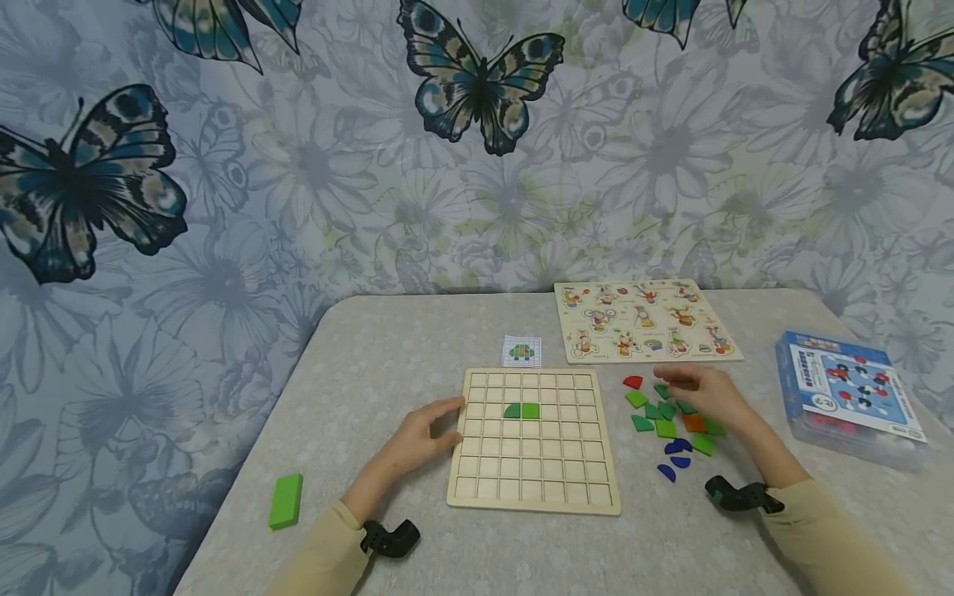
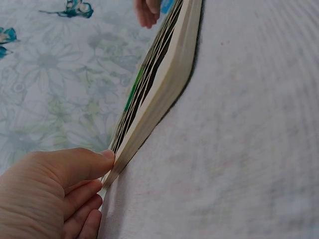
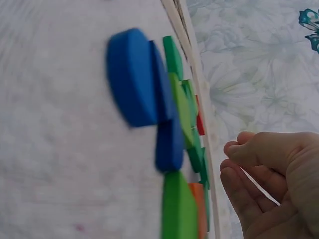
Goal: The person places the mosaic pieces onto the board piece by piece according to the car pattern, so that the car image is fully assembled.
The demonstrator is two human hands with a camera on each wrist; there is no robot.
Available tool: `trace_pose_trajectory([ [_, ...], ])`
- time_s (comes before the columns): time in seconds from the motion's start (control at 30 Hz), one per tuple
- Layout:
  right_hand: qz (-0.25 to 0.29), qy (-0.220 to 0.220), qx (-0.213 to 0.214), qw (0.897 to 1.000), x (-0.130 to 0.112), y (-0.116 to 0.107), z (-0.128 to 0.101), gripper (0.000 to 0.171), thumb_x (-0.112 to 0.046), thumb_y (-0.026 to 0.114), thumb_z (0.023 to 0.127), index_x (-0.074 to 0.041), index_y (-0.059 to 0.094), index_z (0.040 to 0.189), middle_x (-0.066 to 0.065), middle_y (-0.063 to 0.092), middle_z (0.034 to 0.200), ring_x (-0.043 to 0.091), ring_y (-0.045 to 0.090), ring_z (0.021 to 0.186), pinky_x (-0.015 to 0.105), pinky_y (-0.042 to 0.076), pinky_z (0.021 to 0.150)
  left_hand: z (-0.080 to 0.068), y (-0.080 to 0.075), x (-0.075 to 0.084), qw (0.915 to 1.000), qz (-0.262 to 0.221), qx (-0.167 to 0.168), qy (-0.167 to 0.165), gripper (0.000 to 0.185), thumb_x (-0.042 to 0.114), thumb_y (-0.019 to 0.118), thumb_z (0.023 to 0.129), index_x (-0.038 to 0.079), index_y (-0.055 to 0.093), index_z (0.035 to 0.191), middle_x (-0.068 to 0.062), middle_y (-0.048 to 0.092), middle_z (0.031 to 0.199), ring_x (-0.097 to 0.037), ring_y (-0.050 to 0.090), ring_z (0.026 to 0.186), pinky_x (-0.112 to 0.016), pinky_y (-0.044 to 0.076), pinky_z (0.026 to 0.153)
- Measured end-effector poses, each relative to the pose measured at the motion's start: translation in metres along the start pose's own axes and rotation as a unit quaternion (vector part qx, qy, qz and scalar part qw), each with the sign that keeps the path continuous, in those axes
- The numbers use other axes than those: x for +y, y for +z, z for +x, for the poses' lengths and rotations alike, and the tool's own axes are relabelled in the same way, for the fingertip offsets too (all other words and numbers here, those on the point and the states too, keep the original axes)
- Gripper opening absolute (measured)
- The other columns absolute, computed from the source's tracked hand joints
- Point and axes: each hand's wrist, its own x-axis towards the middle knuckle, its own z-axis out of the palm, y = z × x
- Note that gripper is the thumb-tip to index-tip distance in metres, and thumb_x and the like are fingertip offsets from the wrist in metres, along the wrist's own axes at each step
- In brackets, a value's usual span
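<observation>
My left hand [image 1: 419, 437] rests at the left edge of a square wooden grid board [image 1: 532, 472], its thumb and index fingertip apart along the rim. In the left wrist view the thumb [image 2: 79, 167] touches the board's edge. On the grid a dark green rounded-corner piece [image 1: 513, 410] lies beside a light green square [image 1: 530, 410]. Over the loose pieces on the right is my right hand [image 1: 704, 392], fingers loosely bent; no piece shows in its grasp. Around it lie green pieces [image 1: 666, 429], an orange piece [image 1: 694, 423], a red piece [image 1: 633, 382] and blue half-rounds [image 1: 667, 473].
A small pattern card [image 1: 522, 351] lies behind the board. Farther back is a wooden picture puzzle [image 1: 641, 321]. A clear box with a blue label [image 1: 853, 397] stands on the right, and a green block [image 1: 286, 502] at the left. A wall [image 1: 477, 215] bounds the table behind.
</observation>
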Motion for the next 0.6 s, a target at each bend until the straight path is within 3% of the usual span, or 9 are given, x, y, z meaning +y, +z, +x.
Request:
trace_pose_trajectory([
  [0.17,-0.053,-0.027,0.002,0.998,0.004,0.008,0.001,0.032,0.001,0.063,0.087,0.002,0.063,0.12,0.019,0.063,0.114,0.037,0.06,0.103,0.046,0.052,0.082,0.0,0.0,0.001,1.0,-0.003,0.001,0.0,0.057,0.015,0.071,0.086,0.005,0.049,0.137,-0.01,0.048,0.139,-0.028,0.041,0.129,-0.045,0.035,0.105],
  [0.37,-0.084,-0.045,0.018,0.995,0.006,0.011,0.004,0.029,0.003,0.065,0.085,0.003,0.065,0.114,0.02,0.064,0.111,0.038,0.061,0.099,0.048,0.052,0.081,0.0,0.0,0.002,1.0,-0.009,0.002,-0.002,0.057,0.016,0.071,0.086,0.006,0.049,0.137,-0.01,0.048,0.139,-0.028,0.041,0.129,-0.045,0.035,0.105],
  [0.6,-0.086,-0.024,0.039,0.995,0.015,0.01,0.002,0.03,-0.006,0.068,0.086,0.003,0.065,0.115,0.021,0.064,0.11,0.037,0.061,0.099,0.049,0.051,0.083,0.0,0.0,0.002,0.9999,-0.013,0.001,0.0,0.057,0.017,0.071,0.086,0.005,0.049,0.137,-0.011,0.048,0.139,-0.03,0.04,0.13,-0.046,0.035,0.105],
])
